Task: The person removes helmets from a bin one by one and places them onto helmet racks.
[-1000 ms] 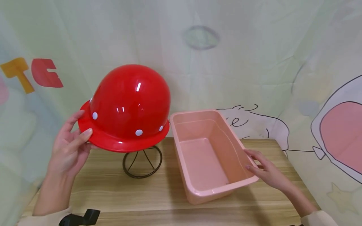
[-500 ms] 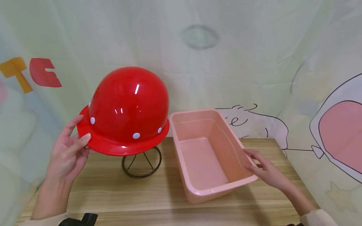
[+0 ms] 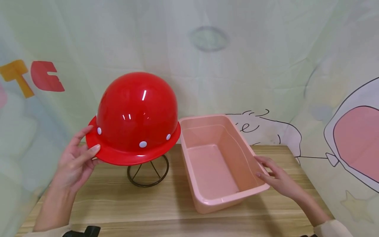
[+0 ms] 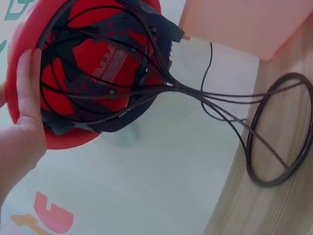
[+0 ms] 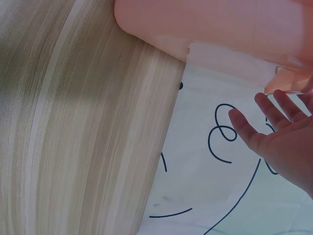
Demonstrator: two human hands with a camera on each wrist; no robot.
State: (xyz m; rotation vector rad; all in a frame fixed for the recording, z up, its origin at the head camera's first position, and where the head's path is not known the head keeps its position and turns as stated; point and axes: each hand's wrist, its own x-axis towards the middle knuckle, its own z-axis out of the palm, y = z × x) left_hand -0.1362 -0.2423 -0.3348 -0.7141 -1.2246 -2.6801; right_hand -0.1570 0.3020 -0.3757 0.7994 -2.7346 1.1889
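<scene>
A glossy red hard hat (image 3: 137, 108) with white rivets sits over a dark wire hat stand (image 3: 145, 186), left of centre in the head view. My left hand (image 3: 75, 163) pinches the hat's brim at its left side, thumb on top. In the left wrist view the stand's wires (image 4: 178, 88) run up inside the hat (image 4: 105, 63), among its dark inner straps. Whether the stand bears the hat's weight I cannot tell. My right hand (image 3: 276, 176) grips the right rim of a pink plastic basin (image 3: 211, 169); nothing lies inside it.
The basin stands at a slant close beside the hat on a wood-grain table (image 3: 118, 204). A printed curtain (image 3: 237, 72) hangs behind the table and along both sides.
The hard hat has come down a little over the stand and shifted slightly right, my left hand moving with it. My right hand and the basin stay where they were.
</scene>
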